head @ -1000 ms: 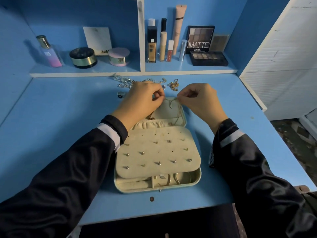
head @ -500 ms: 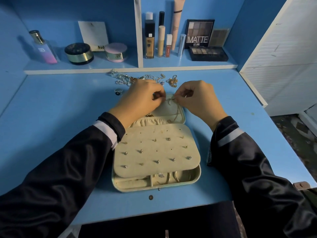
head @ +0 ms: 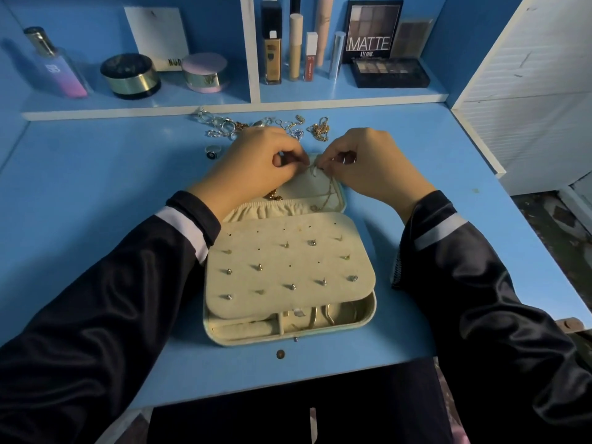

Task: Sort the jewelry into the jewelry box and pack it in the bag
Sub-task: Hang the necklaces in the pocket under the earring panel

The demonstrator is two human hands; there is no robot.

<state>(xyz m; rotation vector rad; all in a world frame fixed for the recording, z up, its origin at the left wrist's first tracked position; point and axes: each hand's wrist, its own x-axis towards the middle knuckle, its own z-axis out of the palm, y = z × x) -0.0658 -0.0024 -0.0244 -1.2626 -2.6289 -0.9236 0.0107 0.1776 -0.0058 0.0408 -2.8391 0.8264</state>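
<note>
The necklace (head: pixel 329 189) lies in the open lid of the jewelry box (head: pixel 342 203). Its thin gold chain runs from the lid's far edge back toward the person, down to the gathered pocket (head: pixel 266 210). Both hands meet at that far end: the right hand (head: pixel 368 165) pinches the chain's top from the right, and the left hand (head: pixel 256 168) pinches what looks like its clasp from the left, fingers curled tight. The two are about equally near, so fastening is probably fingertip work, not reach. Beyond them, loose jewelry (head: pixel 256 126) waits on the desk (head: pixel 96 187).
</note>
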